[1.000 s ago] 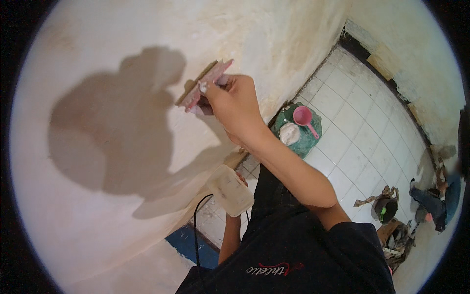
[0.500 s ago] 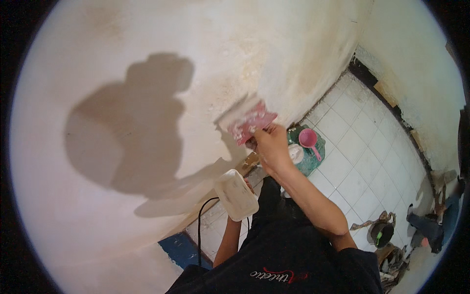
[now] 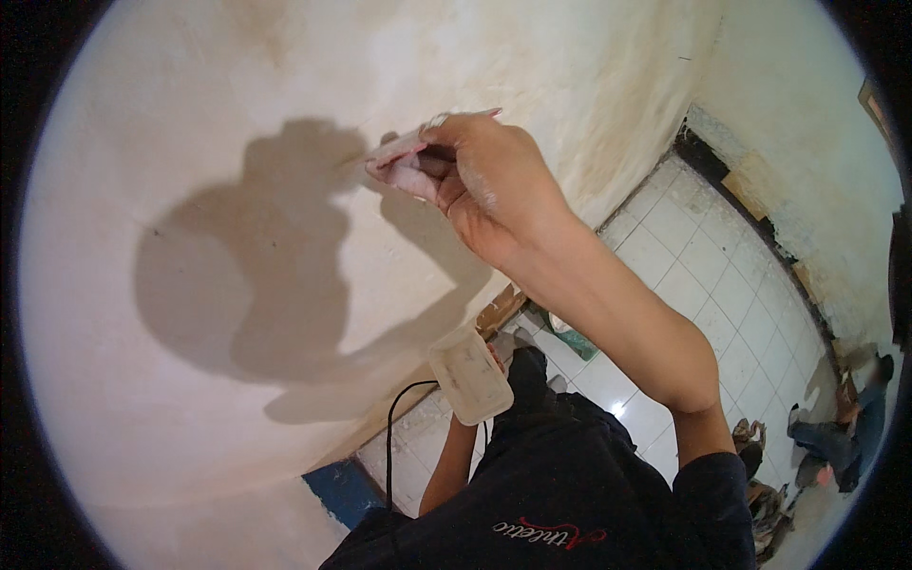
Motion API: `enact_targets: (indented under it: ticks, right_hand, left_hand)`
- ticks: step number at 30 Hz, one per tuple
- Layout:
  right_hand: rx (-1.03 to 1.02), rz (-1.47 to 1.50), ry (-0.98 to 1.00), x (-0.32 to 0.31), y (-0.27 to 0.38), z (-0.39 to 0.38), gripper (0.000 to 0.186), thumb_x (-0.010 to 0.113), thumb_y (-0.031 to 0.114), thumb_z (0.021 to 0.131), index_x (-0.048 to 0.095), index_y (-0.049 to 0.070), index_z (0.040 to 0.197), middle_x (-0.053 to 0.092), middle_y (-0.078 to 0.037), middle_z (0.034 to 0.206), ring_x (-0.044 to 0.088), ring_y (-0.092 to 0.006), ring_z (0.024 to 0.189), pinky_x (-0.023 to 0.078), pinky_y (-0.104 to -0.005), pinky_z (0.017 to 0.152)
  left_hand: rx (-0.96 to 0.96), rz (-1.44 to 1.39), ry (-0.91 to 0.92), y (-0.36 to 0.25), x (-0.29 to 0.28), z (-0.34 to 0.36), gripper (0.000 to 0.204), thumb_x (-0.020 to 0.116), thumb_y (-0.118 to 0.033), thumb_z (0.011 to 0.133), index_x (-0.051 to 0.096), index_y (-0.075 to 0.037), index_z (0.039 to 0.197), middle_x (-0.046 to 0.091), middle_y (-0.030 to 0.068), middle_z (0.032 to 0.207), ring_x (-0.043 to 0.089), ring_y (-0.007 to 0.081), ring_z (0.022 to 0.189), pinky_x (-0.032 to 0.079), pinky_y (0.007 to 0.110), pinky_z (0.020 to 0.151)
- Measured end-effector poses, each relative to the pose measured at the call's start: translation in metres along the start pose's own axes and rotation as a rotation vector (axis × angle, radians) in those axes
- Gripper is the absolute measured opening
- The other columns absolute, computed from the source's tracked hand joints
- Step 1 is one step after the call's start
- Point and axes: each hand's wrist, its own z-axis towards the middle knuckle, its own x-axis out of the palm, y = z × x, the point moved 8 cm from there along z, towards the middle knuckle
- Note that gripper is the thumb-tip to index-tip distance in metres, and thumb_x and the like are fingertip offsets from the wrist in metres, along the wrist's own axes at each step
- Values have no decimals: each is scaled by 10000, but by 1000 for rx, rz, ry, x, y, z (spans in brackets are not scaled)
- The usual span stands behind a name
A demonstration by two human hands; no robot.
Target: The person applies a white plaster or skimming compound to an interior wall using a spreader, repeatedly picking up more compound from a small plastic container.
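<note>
My right hand (image 3: pixel 499 176) is raised at the pale plastered wall (image 3: pixel 570 76), its fingers closed round a pink putty spreader (image 3: pixel 404 178). The spreader shows mostly edge-on, with whitish smears on it, and lies against or very close to the wall; I cannot tell which. Lower down, my left hand (image 3: pixel 497 358) supports a shallow cream rectangular plastic tub (image 3: pixel 470 375) from beneath. Only some fingertips show past the tub's right side; the rest of that hand is hidden. The tub tilts toward me and has pale residue inside.
A green sheet (image 3: pixel 575 339) on the white tiled floor (image 3: pixel 684 275) is mostly behind my right forearm. A black cord (image 3: pixel 389 446) hangs beside my left arm, near a blue panel (image 3: pixel 344 489). Another person (image 3: pixel 845 427) is at the far right, beside a heap of things.
My right hand has moved up and left along the wall, turning the spreader from face-on to nearly edge-on. The forearm now covers the pink dipper. The tub has barely shifted.
</note>
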Motion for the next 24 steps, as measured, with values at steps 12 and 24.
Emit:
enact_targets:
  ticks: [12, 24]
  right_hand:
    - [168, -180, -293, -160, -103, -17, 142, 524, -7, 893, 594, -67, 1002, 650, -157, 965, 654, -216, 825, 561, -339, 741]
    - [-50, -64, 9, -10, 42, 0, 177, 444, 6, 927, 567, -118, 952, 631, -185, 925, 660, -255, 844, 589, -364, 806]
  left_hand:
    - [66, 128, 64, -12, -4, -10, 718, 634, -482, 845, 437, -26, 1364, 531, 146, 1306, 537, 284, 1179, 449, 431, 1019]
    - [155, 56, -5, -12, 0, -11, 663, 617, -460, 861, 450, -53, 1357, 544, 136, 1292, 543, 296, 1174, 465, 451, 1007]
